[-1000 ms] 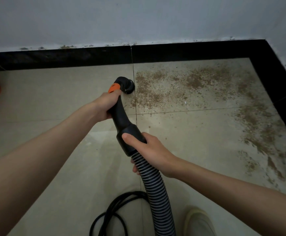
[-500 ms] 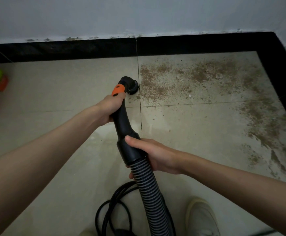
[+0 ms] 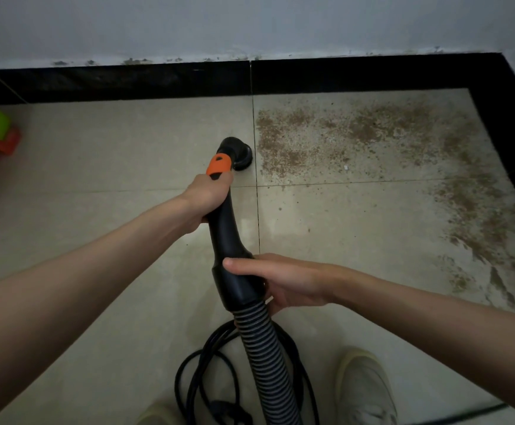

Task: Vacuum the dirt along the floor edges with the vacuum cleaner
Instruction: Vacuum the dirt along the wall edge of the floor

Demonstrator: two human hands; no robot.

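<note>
Now, left hand [image 3: 208, 199]: you grip the black handle [image 3: 224, 228] just below its orange button [image 3: 218, 163]
Right hand [image 3: 284, 279]: your fingers curl round the collar [image 3: 238, 286] where the ribbed hose [image 3: 264, 360] joins the handle
Round nozzle [image 3: 239, 150]: down on the tile, just left of the dirt patch
Dirt [image 3: 342, 133]: spread right of the nozzle, toward the black skirting [image 3: 373, 73]
Cable [image 3: 207, 384]: coiled behind the nozzle, beside the hose
Shoe [image 3: 365, 391]: right of the hose
</note>
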